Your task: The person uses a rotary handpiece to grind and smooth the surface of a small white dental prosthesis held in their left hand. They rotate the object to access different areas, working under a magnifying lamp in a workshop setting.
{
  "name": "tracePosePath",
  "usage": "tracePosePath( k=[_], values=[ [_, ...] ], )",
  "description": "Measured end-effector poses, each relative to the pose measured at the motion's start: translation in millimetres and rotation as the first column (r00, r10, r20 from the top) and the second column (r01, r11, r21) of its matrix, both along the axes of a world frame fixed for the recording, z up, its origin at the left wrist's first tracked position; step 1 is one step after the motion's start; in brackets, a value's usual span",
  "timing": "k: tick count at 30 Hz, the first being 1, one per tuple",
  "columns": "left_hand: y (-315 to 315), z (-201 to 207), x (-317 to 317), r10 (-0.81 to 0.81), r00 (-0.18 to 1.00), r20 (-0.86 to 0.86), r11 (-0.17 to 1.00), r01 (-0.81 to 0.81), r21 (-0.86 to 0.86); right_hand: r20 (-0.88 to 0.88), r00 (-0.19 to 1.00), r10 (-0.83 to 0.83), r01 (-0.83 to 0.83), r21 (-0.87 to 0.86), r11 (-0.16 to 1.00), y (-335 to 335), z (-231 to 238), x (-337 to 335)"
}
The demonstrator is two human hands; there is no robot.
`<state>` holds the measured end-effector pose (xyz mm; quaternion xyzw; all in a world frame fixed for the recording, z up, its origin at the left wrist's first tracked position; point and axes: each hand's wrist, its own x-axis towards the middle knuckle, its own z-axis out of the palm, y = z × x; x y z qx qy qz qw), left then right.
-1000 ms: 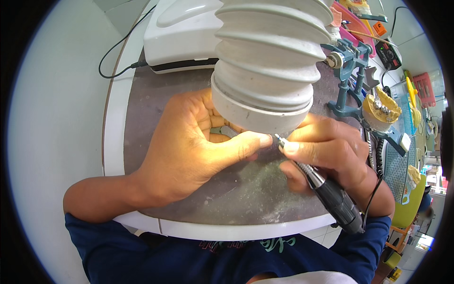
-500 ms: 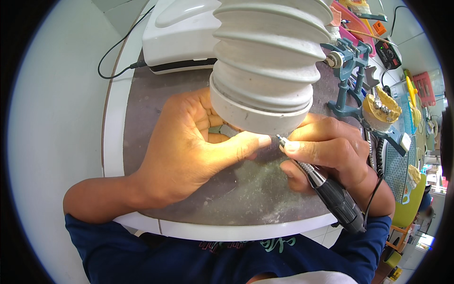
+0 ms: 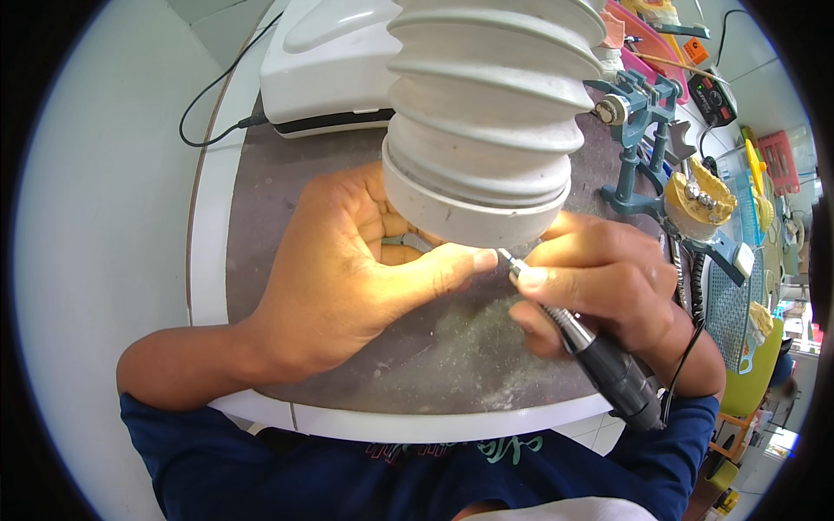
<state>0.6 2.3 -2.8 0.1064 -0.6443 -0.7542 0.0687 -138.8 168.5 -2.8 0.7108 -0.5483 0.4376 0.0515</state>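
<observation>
A black and silver rotary handpiece [image 3: 605, 363] lies in my right hand [image 3: 599, 269], gripped near its front like a pen. Its narrow silver tip points up and left, close to my left thumb. My left hand [image 3: 334, 278] is closed, thumb against curled fingers; what it pinches is too small and too covered to make out. The rim of a wide white corrugated suction hose [image 3: 486, 113] hangs just above both hands and hides some fingertips. Light falls on the fingertips beneath it.
A dusty dark bench top [image 3: 417, 373] has a pale edge. A white machine [image 3: 334, 74] stands at the back left. On the right are a blue-grey articulator [image 3: 638, 148], a yellow dental cast with metal crowns [image 3: 700, 201], a blue basket [image 3: 730, 304] and a black control box [image 3: 714, 97].
My right hand has brought the handpiece tip slightly left, up to the left thumb. The hose appears shifted a little to the left. My left hand is nearly still.
</observation>
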Motion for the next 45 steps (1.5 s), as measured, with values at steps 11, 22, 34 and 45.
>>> tracePosePath(
  k=[11, 22, 34, 45],
  values=[
    [-1.0, -2.9, 0.5, -0.020, 1.000, 0.021, 0.995, 0.018, 0.101, 0.013, 1.000, -0.008, 0.008, 0.017, 1.000, -1.0, 0.6, 0.7],
    [0.3, -3.3, 0.1, 0.000, 0.999, 0.036, 0.989, -0.005, 0.146, 0.008, 1.000, 0.006, -0.007, 0.053, 0.999, 0.2, 3.1, 0.7],
    [-0.9, -3.5, 1.0, -0.003, 1.000, 0.027, 0.991, 0.000, 0.132, 0.013, 0.999, -0.035, 0.034, 0.060, 0.998, 0.2, 4.9, 2.6],
    [-0.2, -4.6, 0.4, -0.012, 0.999, -0.042, 0.998, 0.015, 0.065, 0.044, 0.999, -0.025, 0.023, 0.046, 0.999, 0.7, 1.2, 2.4]
  ],
)
